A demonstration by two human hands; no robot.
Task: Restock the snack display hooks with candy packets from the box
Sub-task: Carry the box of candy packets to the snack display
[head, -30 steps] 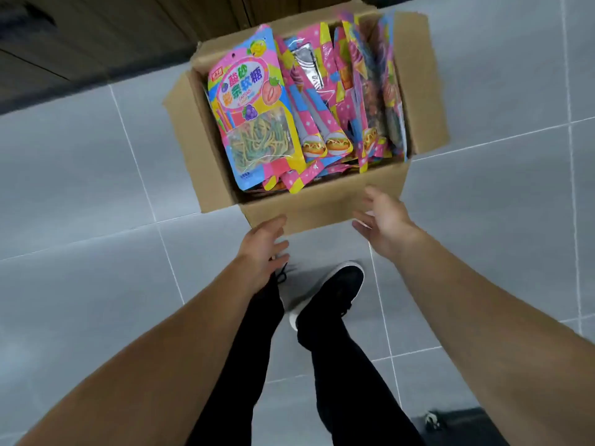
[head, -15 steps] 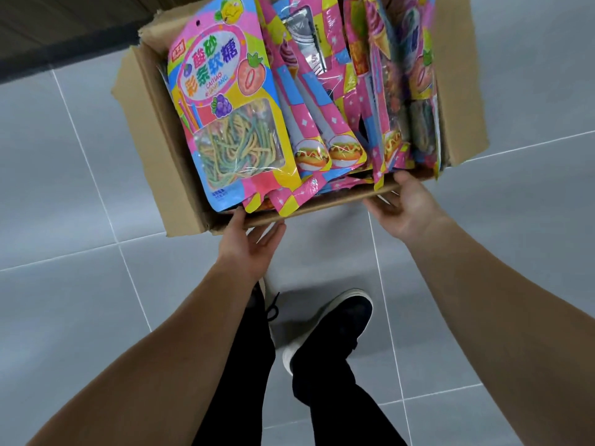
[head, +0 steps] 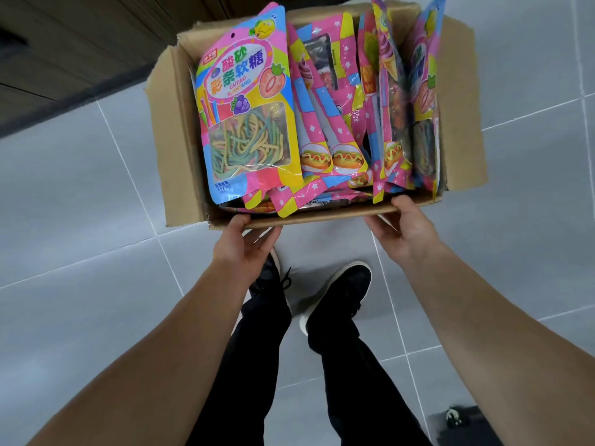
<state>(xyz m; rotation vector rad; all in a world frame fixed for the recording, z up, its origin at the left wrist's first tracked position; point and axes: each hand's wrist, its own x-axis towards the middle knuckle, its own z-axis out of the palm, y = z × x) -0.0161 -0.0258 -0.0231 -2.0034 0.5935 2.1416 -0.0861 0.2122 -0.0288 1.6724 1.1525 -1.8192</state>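
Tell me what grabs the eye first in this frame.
The open cardboard box crammed with bright candy packets, upper centre. Loudest is the blue-and-yellow gummy-strip packet at the box's left end, its window showing coloured strips, beside pink packets printed with hot dogs. Below, the left hand and right hand grip the box's near edge, above black shoes on grey floor tiles.

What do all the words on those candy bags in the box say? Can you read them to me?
"酸砂" on the front candy packet, top row of big letters.
"彩条软糖" on the same packet, second row.
"CAITIAO RUANTANG" in small letters under that.
Small red logo at its top left: too small to read.
Fine print at its bottom left: too blurred to read.
Pink checkered packets behind it: their lettering is cut off or blurred, not readable.
Cardboard box: no print visible.
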